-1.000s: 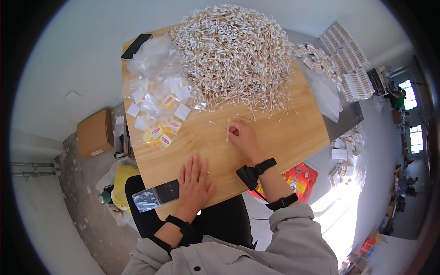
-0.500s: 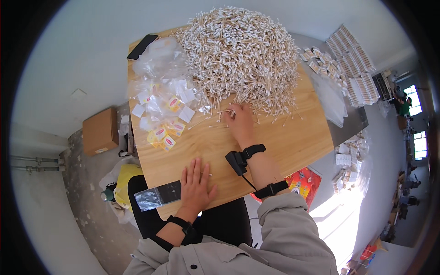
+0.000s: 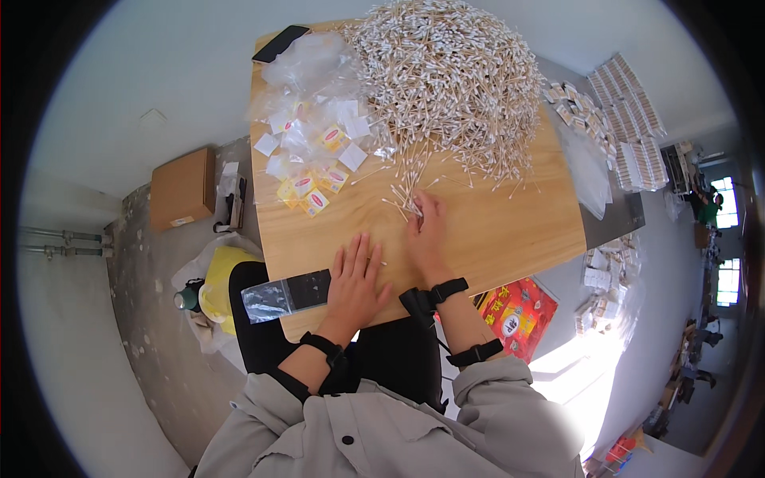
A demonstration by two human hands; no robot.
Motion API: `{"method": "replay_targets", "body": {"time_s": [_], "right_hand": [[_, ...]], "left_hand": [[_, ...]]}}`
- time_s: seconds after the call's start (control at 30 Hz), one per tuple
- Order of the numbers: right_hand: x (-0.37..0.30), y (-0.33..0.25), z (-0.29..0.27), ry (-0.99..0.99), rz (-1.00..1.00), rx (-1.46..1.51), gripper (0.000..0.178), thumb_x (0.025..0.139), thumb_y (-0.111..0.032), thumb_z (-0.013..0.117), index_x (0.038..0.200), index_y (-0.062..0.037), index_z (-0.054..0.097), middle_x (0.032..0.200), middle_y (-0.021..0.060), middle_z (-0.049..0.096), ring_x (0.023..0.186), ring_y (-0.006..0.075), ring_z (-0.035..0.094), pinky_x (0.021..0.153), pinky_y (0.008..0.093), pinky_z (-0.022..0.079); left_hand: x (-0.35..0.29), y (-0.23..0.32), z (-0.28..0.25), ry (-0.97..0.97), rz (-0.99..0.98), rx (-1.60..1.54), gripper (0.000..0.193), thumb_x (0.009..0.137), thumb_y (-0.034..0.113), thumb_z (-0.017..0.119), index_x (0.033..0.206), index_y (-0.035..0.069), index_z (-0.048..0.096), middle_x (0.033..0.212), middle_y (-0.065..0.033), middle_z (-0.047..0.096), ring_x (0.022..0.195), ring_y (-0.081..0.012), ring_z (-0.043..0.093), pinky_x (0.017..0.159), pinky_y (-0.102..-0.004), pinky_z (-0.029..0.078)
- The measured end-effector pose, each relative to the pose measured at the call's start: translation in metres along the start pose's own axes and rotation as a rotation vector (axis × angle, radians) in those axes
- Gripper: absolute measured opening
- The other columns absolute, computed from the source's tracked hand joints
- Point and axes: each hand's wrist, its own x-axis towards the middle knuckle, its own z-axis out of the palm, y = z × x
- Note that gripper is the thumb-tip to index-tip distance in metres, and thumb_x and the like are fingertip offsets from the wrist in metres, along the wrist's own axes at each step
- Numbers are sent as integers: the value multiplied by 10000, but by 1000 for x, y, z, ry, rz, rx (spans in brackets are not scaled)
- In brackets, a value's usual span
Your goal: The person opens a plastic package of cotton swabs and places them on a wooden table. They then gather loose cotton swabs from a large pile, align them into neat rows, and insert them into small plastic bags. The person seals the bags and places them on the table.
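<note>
A large heap of cotton swabs (image 3: 450,88) with white tips and wooden sticks covers the far part of the wooden table (image 3: 494,223). My right hand (image 3: 429,231) is in front of the heap, its fingers curled round a small bunch of swabs (image 3: 406,199) that fans out toward the pile. How many it grips is hidden by the fingers. My left hand (image 3: 356,283) lies flat near the table's front edge, fingers stretched out, with a single swab tip beside its fingers. It rests next to a clear plastic bag (image 3: 267,302) on a dark flat piece.
Clear bags (image 3: 315,72) and yellow-and-white cards (image 3: 316,202) lie on the table's left, with a black phone-like slab (image 3: 280,44) at the far corner. Stacked swab packs (image 3: 625,103) stand on the right. A cardboard box (image 3: 182,188) sits on the floor at left.
My right hand has drawn back from the heap's edge toward me, bringing a bunch of swabs with it. My left hand stays flat on the table. The whole view has shifted a little.
</note>
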Motion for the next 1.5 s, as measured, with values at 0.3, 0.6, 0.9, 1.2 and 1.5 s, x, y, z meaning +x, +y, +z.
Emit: {"method": "replay_targets", "body": {"time_s": [0.3,0.6,0.9,1.2,1.5], "right_hand": [[-15,4,-3,241,-47,-292,383,835,17,634,1207,-41,565,1138,149,492,994,307,547,877,358,476],[-49,-9,-6,-177,-197,-178,136,805,11,672,925,-50,682,1105,132,531,940,290,571,826,384,479],[-38,-11,-10,-68,70,70,327,840,59,577,1125,-85,649,1095,102,504,853,171,556,737,281,484],[24,-11,-3,-271,3,-211,161,805,-62,693,963,-92,693,1029,100,555,856,249,632,711,347,524],[-25,-20,-15,-320,157,-196,177,783,-127,764,938,-83,688,883,78,614,712,197,628,653,321,519]], "left_hand": [[-8,-8,4,102,39,-241,717,856,274,622,1445,-26,347,1540,-215,295,1435,-344,287,1182,-448,211],[-8,-4,0,88,76,-51,647,850,244,595,1415,-17,416,1540,-188,320,1447,-303,282,1177,-492,190],[-8,-3,0,65,70,-36,620,870,254,575,1415,-1,423,1540,-172,329,1453,-293,271,1189,-485,155],[-9,-9,3,155,146,-169,363,837,142,612,1198,113,641,1405,-173,471,1359,-325,402,1134,-505,296],[-9,-10,12,250,33,-266,409,764,35,661,1167,32,590,1380,-184,464,1302,-380,440,1071,-478,382]]}}
